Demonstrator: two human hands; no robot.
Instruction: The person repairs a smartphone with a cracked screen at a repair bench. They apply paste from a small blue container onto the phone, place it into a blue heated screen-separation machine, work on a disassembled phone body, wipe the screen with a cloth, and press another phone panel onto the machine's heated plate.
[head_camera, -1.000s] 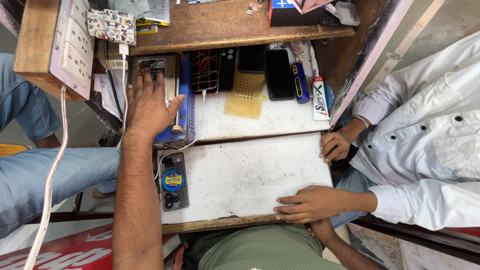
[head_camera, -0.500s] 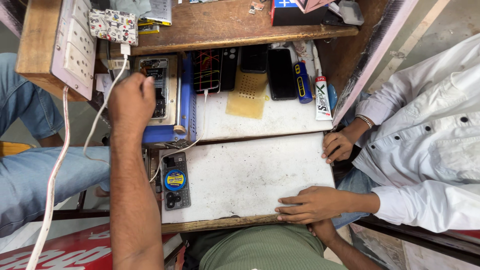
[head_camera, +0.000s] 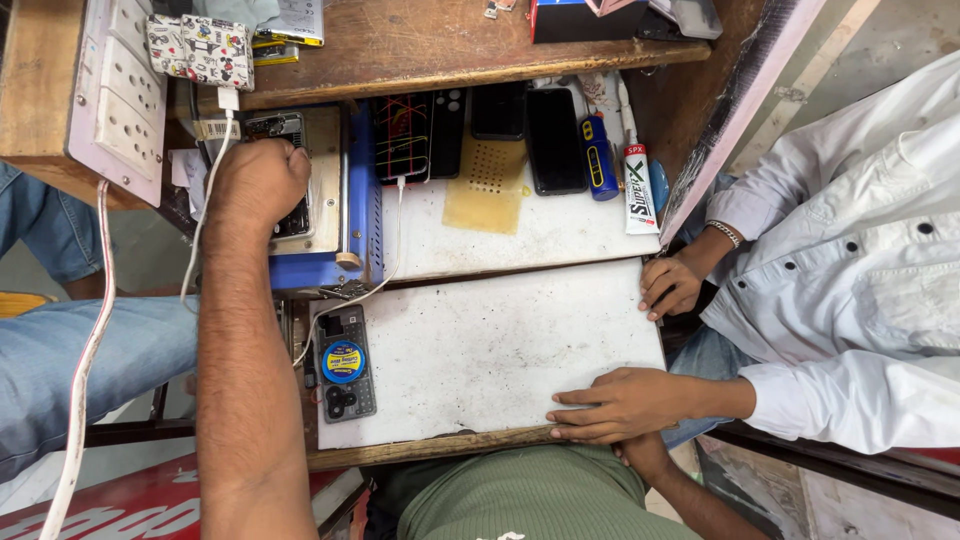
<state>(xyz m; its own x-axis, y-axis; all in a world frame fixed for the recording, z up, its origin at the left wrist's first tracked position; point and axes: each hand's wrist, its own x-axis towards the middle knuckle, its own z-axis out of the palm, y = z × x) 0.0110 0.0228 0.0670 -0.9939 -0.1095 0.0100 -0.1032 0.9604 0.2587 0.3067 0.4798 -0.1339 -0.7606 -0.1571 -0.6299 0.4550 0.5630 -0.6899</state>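
Head view: left hand (head_camera: 258, 182) curled into a fist over the blue-sided heater box (head_camera: 318, 195) at the bench's back left; whether it grips anything I cannot tell. Right hand hidden below the green shirt (head_camera: 530, 495). Co-worker's hand (head_camera: 622, 403) flat on white board (head_camera: 480, 350).

A left hand (head_camera: 258, 180) rests closed on a blue-sided machine (head_camera: 325, 190) at a cluttered wooden counter (head_camera: 420, 450). On the white work mat (head_camera: 480, 350) lies a small round tin (head_camera: 343, 361) atop a phone back. Beside it, another person in a white shirt (head_camera: 860, 260) rests both hands at the mat's edge; phones (head_camera: 555, 140) line the rear.
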